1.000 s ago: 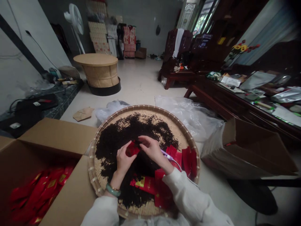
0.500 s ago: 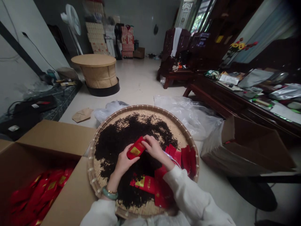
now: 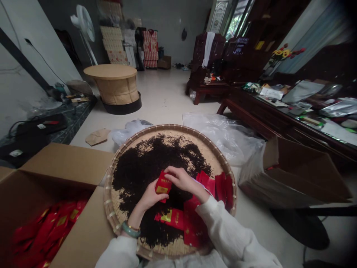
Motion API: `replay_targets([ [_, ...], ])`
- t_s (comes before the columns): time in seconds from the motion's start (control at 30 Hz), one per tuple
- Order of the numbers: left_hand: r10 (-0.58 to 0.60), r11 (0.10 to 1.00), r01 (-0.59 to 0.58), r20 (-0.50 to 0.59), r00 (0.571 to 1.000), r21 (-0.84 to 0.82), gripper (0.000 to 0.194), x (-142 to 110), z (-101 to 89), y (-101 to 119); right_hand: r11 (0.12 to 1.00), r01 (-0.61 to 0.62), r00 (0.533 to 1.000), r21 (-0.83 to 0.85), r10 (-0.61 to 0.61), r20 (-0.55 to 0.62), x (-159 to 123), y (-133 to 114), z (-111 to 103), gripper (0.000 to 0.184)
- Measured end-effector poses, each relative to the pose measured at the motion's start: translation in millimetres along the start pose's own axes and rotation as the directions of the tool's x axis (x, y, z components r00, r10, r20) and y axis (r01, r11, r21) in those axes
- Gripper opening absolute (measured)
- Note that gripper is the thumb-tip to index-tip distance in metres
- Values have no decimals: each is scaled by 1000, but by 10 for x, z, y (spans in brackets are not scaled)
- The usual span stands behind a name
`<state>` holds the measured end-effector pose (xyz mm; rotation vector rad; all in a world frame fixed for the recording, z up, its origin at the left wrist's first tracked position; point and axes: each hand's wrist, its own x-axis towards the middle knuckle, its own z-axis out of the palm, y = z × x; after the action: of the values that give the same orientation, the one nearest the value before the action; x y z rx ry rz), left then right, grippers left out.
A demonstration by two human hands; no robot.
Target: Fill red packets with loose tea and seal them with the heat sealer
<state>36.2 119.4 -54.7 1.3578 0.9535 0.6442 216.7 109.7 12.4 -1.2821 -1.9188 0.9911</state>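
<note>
Both hands hold a small red packet (image 3: 163, 185) with a gold label, upright above dark loose tea leaves (image 3: 145, 156). My left hand (image 3: 151, 195) wraps its lower part from the left. My right hand (image 3: 181, 178) pinches its top edge from the right. Below the hands, another red packet (image 3: 175, 219) with a gold label lies on the leaves. More flat red packets (image 3: 195, 227) rest under and beside my right forearm. The leaves are spread over a round woven bamboo tray (image 3: 220, 160). A thin pale purple item behind my right wrist is mostly hidden.
An open cardboard box (image 3: 80, 223) at the left holds many red packets (image 3: 47, 230). Another open box (image 3: 295, 175) stands at the right. Clear plastic sheeting (image 3: 220, 134) lies behind the tray. A dark wooden table (image 3: 259, 115) bears bags and papers.
The packet has turned from slanted to nearly upright and come slightly lower. My right hand has shifted a little down and left, still at its top edge.
</note>
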Motion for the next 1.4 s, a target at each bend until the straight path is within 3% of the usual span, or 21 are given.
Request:
replay_targets([
  [0.13, 21, 1000, -21, -19, 1000, -1, 45, -16, 21, -1, 970, 190, 968, -154, -159, 195, -49, -139, -155, 19],
  [0.2, 48, 999, -48, -21, 999, 13, 39, -18, 30, -6, 916, 236, 953, -324, -153, 260, -70, -202, -198, 12],
  [0.3, 49, 999, -49, 3, 999, -8, 39, -21, 39, -5, 830, 229, 951, -508, -80, 298, -87, -270, -183, 3],
  [0.47, 33, 998, -31, 31, 999, -62, 50, -18, 28, -13, 795, 227, 955, -563, -70, 288, -88, -300, -122, 7],
  [0.6, 27, 999, -27, -13, 1000, -23, 43, -8, 5, -62, 870, 222, 967, -440, -139, 213, -78, -288, -186, 11],
  [0.73, 25, 999, -26, -36, 999, -30, 43, -2, -24, -114, 954, 213, 977, -213, -215, 15, -52, -244, -269, 8],
  [0.87, 39, 998, -42, -50, 998, -42, 41, 1, -46, -144, 980, 171, 945, -104, -193, -264, -5, -139, -280, 6],
  [0.97, 45, 997, -50, -68, 997, -65, 39, 2, -57, -148, 978, 175, 923, -111, -202, -327, -5, -103, -262, 10],
  [1.07, 64, 995, -70, -94, 994, -71, 37, -7, -57, -129, 937, 292, 927, -191, -326, -187, -58, -159, -248, 18],
  [1.13, 56, 995, -63, -93, 994, -78, 37, -20, -45, -100, 915, 312, 940, -257, -336, -58, -92, -221, -246, 24],
  [1.27, -40, 983, 42, 17, 999, -178, 40, -65, 5, -26, 934, 157, 987, -321, -139, 78, -88, -287, -254, 25],
  [1.4, -95, 958, 124, 123, 988, -258, 47, -106, 41, 27, 980, 98, 981, -175, -66, 181, -37, -210, -243, 30],
])
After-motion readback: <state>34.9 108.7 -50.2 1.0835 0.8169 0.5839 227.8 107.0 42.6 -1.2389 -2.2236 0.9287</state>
